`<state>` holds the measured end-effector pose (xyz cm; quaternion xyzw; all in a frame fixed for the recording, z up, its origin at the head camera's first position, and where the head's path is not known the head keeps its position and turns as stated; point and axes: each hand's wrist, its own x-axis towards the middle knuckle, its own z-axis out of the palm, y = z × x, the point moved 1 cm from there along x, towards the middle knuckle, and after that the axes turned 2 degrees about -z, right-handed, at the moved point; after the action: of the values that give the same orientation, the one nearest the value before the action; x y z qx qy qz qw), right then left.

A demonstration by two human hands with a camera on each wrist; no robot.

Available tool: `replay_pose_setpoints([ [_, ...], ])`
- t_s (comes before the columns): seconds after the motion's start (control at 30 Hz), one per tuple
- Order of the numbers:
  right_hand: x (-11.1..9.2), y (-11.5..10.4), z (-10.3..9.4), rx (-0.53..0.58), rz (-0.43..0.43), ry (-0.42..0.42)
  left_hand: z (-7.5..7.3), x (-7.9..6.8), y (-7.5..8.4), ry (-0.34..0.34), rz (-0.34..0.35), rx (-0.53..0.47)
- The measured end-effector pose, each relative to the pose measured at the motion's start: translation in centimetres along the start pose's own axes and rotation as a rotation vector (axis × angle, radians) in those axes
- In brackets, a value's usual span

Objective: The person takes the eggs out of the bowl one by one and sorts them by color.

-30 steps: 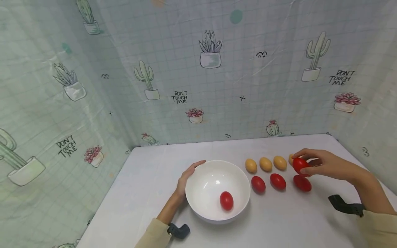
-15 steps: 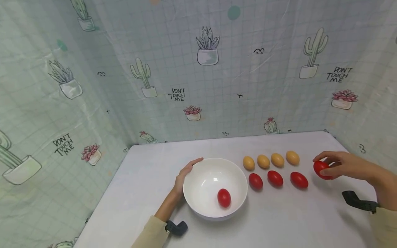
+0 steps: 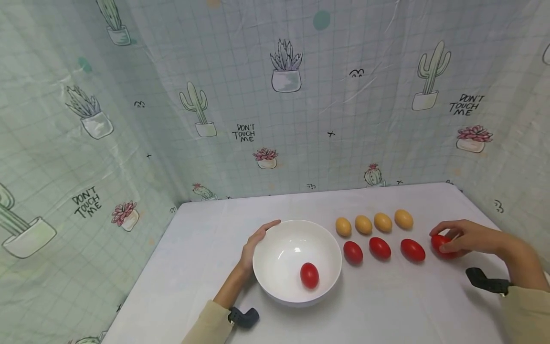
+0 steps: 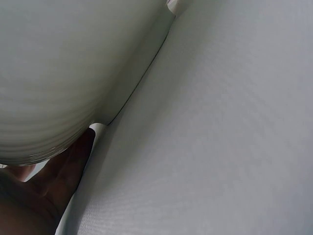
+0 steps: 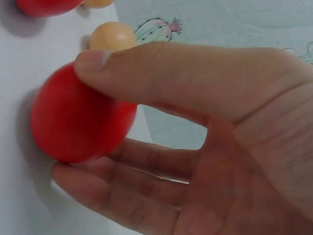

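At the right end of the row, my right hand (image 3: 468, 237) pinches a red egg (image 3: 440, 246) between thumb and fingers. In the right wrist view that red egg (image 5: 78, 117) sits close over the white tabletop, with the thumb on its upper side. My left hand (image 3: 253, 248) rests along the outer left side of a white bowl (image 3: 275, 267), fingers stretched out beside the rim. One red egg (image 3: 309, 275) lies inside the bowl. From the left wrist, the bowl's underside (image 4: 58, 63) shows with part of the left hand (image 4: 58, 181) against it.
Three red eggs (image 3: 380, 248) lie in a row between the bowl and my right hand. Behind them is a row of several yellow eggs (image 3: 383, 222). A cactus-print cloth (image 3: 266, 110) hangs beyond the white table (image 3: 206, 234).
My right hand has carried the red egg rightward from above the rows and then lowered it to the table, at the red row's right end. The left hand stays at the bowl.
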<state>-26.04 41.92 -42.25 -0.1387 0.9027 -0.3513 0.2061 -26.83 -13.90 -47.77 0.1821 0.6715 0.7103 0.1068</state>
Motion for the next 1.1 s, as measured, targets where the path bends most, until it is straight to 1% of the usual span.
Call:
replay_pose_setpoints([
  [0.13, 0.3, 0.1, 0.2, 0.001, 0.037, -0.01, 0.0, 0.0, 0.0, -0.001, -0.005, 0.0],
  [0.4, 0.1, -0.2, 0.2, 0.008, 0.039, -0.02, 0.1, 0.1, 0.1, 0.003, -0.01, 0.008],
  [0.6, 0.1, -0.5, 0.2, 0.013, 0.077, -0.027, 0.0, 0.0, 0.1, 0.008, -0.007, 0.001],
  [0.77, 0.3, -0.9, 0.2, 0.005, 0.087, -0.031, -0.1, -0.1, 0.1, 0.015, 0.0, 0.006],
  [1.1, 0.0, -1.4, 0.4, -0.003, 0.111, -0.032, 0.0, -0.3, 0.2, 0.02, -0.014, 0.023],
])
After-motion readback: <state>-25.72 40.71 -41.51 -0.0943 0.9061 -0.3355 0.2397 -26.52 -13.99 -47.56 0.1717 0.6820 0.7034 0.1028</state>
